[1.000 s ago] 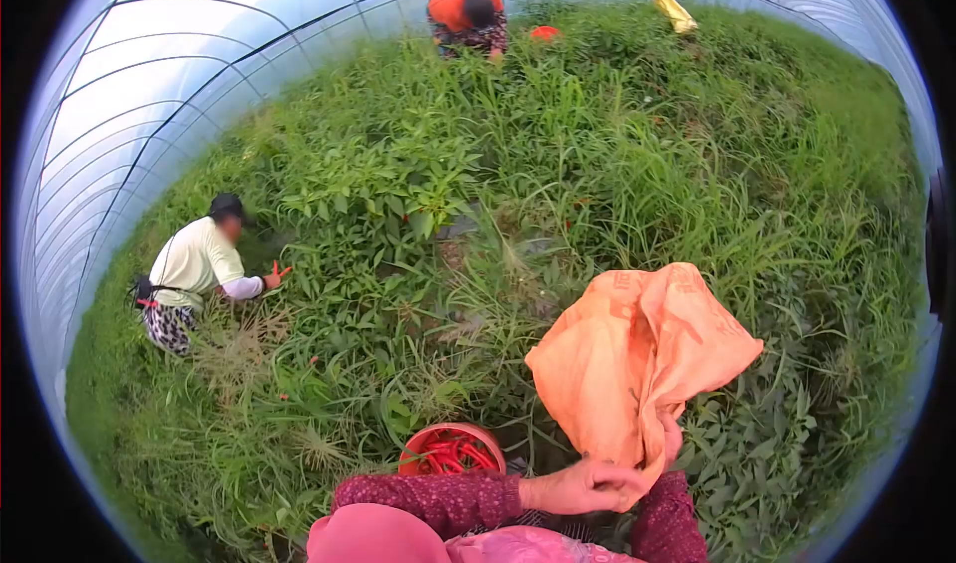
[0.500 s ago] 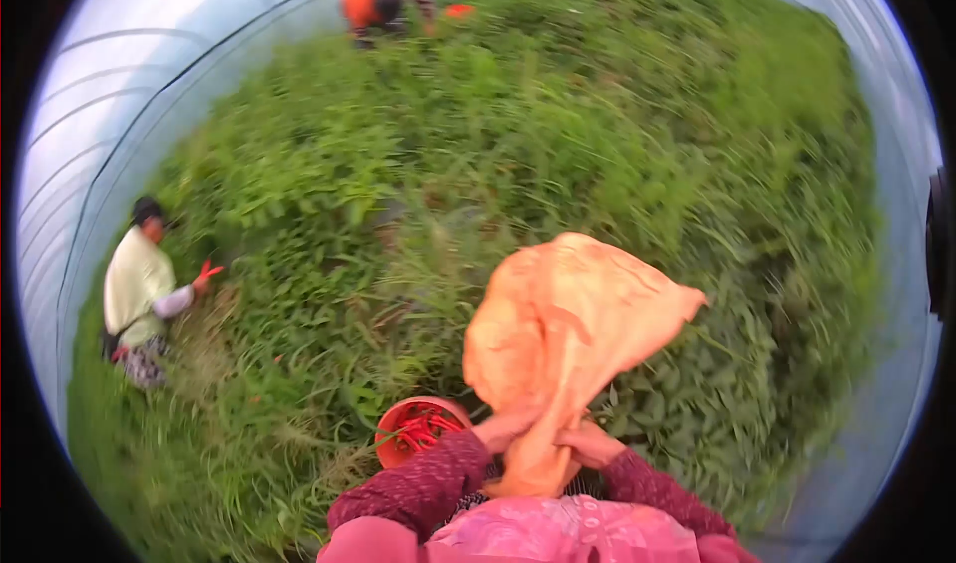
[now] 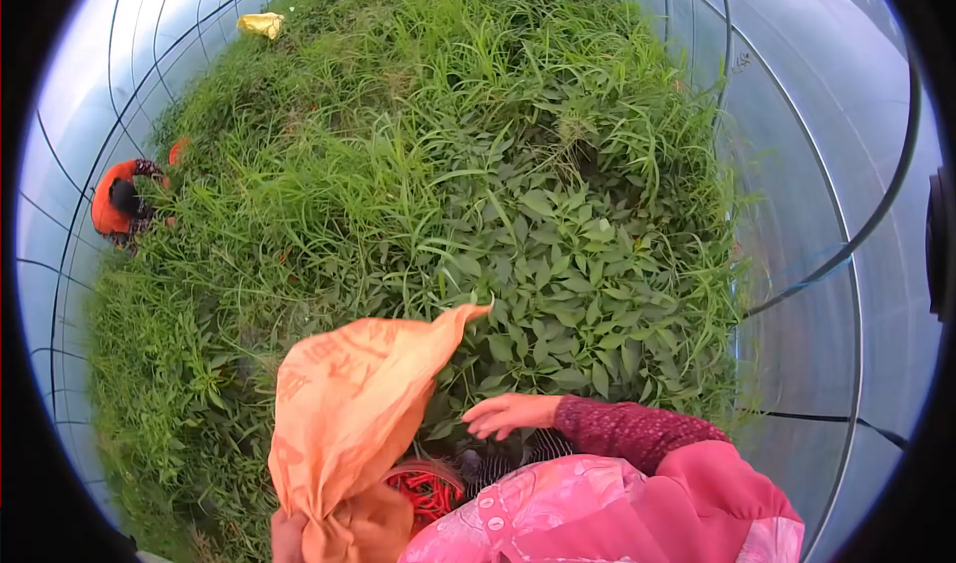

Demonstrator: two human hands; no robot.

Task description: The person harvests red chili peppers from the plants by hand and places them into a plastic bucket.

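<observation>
An orange sack [image 3: 349, 394] stands puffed up at the lower left, its lower part bunched into folds. My left hand [image 3: 288, 535] grips the sack's gathered part at its left side, near the bottom edge of the view. My right hand [image 3: 506, 415] is off the sack, to its right, over the leaves, with its fingers stretched out and nothing in them. Just right of the sack's lower folds is a bucket of red peppers [image 3: 428, 488], partly covered by the sack.
Dense grass and leafy pepper plants [image 3: 568, 294] fill the ground ahead. A person in orange [image 3: 118, 200] bends at the far left beside a red container [image 3: 178, 151]. A yellow sack [image 3: 261, 25] lies farther back. Curved poles [image 3: 846, 244] and plastic sheeting stand at the right.
The view has swung right. Both hands were on the sack; my right hand has let go and moved away to the right. The sack now sits left, and the person in the light shirt is out of view.
</observation>
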